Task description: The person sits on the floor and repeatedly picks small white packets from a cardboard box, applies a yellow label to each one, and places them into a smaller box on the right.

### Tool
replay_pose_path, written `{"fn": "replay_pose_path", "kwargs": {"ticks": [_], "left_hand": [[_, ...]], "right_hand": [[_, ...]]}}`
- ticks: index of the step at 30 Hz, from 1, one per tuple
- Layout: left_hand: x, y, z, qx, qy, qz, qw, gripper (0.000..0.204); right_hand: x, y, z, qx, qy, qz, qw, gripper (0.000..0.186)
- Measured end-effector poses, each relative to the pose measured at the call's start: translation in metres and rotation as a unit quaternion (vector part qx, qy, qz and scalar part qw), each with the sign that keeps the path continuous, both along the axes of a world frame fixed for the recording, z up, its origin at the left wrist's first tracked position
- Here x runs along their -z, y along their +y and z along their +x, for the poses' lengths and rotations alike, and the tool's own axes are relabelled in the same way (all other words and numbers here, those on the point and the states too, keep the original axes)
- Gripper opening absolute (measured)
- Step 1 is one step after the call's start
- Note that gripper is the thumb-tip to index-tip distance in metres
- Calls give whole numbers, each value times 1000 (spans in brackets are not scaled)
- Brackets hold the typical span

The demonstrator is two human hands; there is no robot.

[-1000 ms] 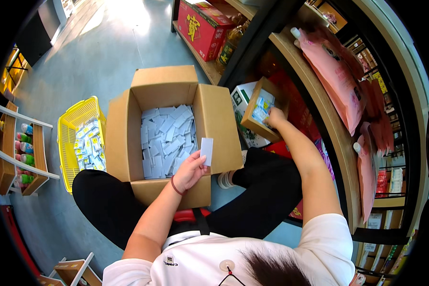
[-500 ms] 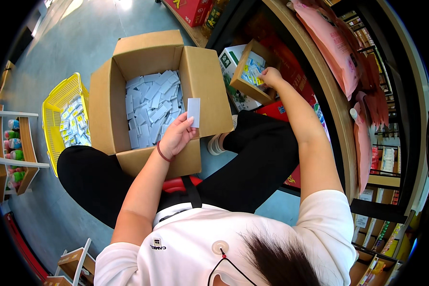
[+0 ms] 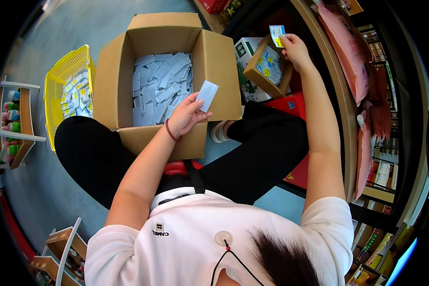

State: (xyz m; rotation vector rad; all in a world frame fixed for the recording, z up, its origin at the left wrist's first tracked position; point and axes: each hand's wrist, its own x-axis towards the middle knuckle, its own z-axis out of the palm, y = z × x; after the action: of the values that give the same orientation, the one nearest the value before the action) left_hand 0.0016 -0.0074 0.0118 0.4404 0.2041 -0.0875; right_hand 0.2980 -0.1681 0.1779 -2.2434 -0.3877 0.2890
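Note:
My left hand [image 3: 187,118] is closed on a flat, pale white price-tag holder [image 3: 208,95], pinched near its lower end in front of the large cardboard box's right flap. Heaps of similar white holders [image 3: 162,83] lie inside that open cardboard box [image 3: 110,78]. At the upper right, my right hand [image 3: 296,51] pinches a price label card [image 3: 276,34] printed blue, white and yellow. It is held above a small open carton [image 3: 255,76], where more such cards [image 3: 269,66] lie. What is behind the fingers of each hand is hidden.
A yellow basket [image 3: 50,97] at the left holds white tags with yellow patches [image 3: 75,94]. The small carton rests by a white-and-green box [image 3: 245,52] and a red box [image 3: 289,106]. Pink bags [image 3: 341,47] overhang the shelf edge at right. My legs flank the big box's near side.
My right hand has come up out of the small carton with a label card. My left hand still holds the white holder, now tilted to the right. The whole view has shifted somewhat.

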Motion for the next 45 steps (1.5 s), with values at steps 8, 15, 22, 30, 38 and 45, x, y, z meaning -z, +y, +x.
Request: {"fn": "replay_pose_path", "kwargs": {"ticks": [8,15,22,30,38,45], "left_hand": [[-16,19,-4,-13,27,143,989,39],[-29,26,2,-50,1,137,989,38],[-41,27,2,-51,-13,96,994,36],[-38,29,1,-57,-18,69,996,37],[-38,32,0,-66,-19,59,996,39],[-40,33,-1,-69,-24,57,996,40]], "right_hand": [[-2,66,-128,-303,67,-12,951,17],[17,75,-127,-317,51,-19,947,15],[19,75,-126,-309,54,-36,949,14],[24,72,-123,-308,58,-3,950,13],[21,68,-121,-307,36,-11,951,12],[17,65,-121,-305,38,-10,952,12]]}}
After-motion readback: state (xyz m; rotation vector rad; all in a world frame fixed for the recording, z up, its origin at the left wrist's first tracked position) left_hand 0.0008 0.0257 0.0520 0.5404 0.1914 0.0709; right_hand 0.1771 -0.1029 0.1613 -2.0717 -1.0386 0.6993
